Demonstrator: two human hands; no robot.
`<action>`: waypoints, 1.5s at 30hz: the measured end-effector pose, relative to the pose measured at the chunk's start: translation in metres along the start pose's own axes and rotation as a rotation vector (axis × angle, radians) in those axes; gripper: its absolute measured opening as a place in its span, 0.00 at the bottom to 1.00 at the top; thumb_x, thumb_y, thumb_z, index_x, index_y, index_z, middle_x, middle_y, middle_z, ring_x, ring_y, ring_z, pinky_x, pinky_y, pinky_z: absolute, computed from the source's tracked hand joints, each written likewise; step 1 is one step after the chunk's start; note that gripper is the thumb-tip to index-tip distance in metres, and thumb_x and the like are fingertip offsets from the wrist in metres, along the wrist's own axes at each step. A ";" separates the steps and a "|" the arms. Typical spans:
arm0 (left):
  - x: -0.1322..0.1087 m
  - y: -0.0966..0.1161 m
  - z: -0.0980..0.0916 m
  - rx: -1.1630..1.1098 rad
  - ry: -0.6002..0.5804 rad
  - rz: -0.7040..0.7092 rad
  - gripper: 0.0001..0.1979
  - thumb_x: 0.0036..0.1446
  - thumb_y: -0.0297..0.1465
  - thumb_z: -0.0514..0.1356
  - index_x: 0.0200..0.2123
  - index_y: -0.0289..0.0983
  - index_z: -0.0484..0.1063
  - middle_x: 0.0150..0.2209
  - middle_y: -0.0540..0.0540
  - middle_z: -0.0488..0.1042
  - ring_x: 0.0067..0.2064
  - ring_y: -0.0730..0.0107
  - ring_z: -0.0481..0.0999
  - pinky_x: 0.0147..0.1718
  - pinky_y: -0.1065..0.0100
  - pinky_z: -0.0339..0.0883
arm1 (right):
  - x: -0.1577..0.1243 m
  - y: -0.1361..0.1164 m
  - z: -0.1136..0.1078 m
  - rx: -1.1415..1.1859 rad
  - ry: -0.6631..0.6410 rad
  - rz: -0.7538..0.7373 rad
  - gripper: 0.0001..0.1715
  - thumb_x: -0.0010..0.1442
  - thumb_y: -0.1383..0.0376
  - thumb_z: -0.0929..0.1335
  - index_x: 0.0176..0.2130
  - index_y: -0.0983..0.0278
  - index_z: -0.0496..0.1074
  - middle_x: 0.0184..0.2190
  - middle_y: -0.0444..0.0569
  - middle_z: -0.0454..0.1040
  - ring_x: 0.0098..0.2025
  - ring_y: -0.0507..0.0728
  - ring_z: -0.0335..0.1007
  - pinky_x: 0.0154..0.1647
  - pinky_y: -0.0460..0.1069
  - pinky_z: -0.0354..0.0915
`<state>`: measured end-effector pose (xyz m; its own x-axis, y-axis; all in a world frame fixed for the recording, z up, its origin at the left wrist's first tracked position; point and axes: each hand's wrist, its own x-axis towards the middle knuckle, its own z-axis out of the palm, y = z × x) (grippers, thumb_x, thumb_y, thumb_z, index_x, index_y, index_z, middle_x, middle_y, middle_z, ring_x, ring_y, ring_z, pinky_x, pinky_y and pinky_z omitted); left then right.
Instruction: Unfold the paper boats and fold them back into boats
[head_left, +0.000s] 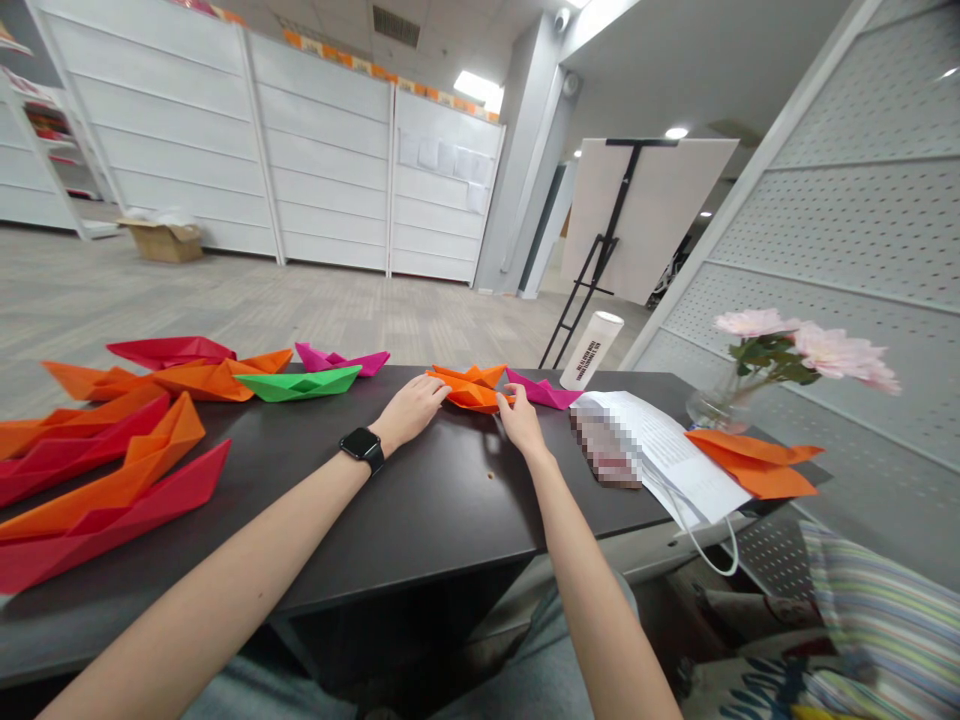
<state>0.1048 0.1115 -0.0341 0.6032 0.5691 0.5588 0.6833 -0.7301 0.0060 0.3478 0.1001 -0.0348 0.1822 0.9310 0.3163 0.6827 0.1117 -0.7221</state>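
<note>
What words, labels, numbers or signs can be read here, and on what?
None can be read with certainty.
White cylinder: dark lettering, too small and blurred.
Printed sheet: lines too small.
Orange strip: labels too blurred.
White item, lower right: dark lettering, cut off, unreadable.

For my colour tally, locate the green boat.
The green boat is left of centre in the head view, between an orange boat and the left hand.

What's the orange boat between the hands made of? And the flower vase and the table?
Orange boat: looks like matte paper, with crisp folds.

Vase: clear and glossy, probably glass, maybe plastic; it's see-through.

Table: smooth and dark with a soft sheen, perhaps laminate or painted metal; I can't tell which.
</note>
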 end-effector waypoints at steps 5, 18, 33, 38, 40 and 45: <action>0.000 0.000 -0.001 0.025 0.012 0.012 0.17 0.60 0.20 0.52 0.51 0.36 0.69 0.52 0.38 0.72 0.57 0.55 0.69 0.61 0.53 0.58 | 0.002 0.001 0.001 0.023 0.015 -0.036 0.16 0.62 0.61 0.62 0.49 0.60 0.66 0.42 0.53 0.76 0.43 0.62 0.73 0.49 0.56 0.64; 0.000 0.000 0.000 0.066 0.050 0.030 0.18 0.58 0.19 0.54 0.52 0.32 0.69 0.55 0.34 0.71 0.58 0.54 0.69 0.60 0.51 0.61 | 0.004 0.002 0.002 0.109 0.053 -0.030 0.20 0.63 0.54 0.61 0.48 0.63 0.67 0.45 0.55 0.73 0.48 0.61 0.70 0.53 0.56 0.63; 0.000 0.002 -0.002 0.147 0.030 0.052 0.22 0.59 0.19 0.53 0.57 0.31 0.67 0.56 0.33 0.70 0.59 0.55 0.69 0.61 0.53 0.59 | 0.000 0.002 -0.008 0.106 0.187 0.071 0.17 0.67 0.54 0.64 0.45 0.65 0.70 0.46 0.51 0.72 0.48 0.59 0.69 0.52 0.59 0.64; 0.002 0.013 -0.019 0.197 -0.011 0.033 0.19 0.59 0.19 0.54 0.53 0.30 0.69 0.55 0.32 0.70 0.59 0.53 0.68 0.63 0.53 0.56 | -0.001 -0.003 -0.010 0.131 0.190 0.027 0.14 0.66 0.57 0.59 0.40 0.62 0.68 0.43 0.55 0.71 0.50 0.63 0.66 0.54 0.59 0.60; 0.003 0.020 -0.034 0.229 -0.046 0.050 0.17 0.59 0.20 0.55 0.51 0.31 0.71 0.55 0.33 0.71 0.59 0.53 0.68 0.64 0.53 0.52 | -0.002 -0.010 -0.015 0.159 0.199 -0.012 0.12 0.64 0.58 0.59 0.39 0.61 0.67 0.43 0.56 0.71 0.49 0.63 0.66 0.55 0.59 0.59; -0.013 0.041 -0.096 0.337 -0.149 0.028 0.07 0.60 0.26 0.58 0.38 0.31 0.75 0.37 0.36 0.78 0.43 0.52 0.78 0.54 0.49 0.62 | -0.034 -0.042 -0.036 0.312 0.248 -0.138 0.12 0.65 0.57 0.59 0.41 0.61 0.64 0.43 0.53 0.71 0.47 0.60 0.68 0.54 0.56 0.61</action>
<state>0.0856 0.0374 0.0385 0.6596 0.6178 0.4281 0.7481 -0.5946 -0.2946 0.3383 0.0512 0.0070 0.2947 0.7925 0.5340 0.4722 0.3651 -0.8024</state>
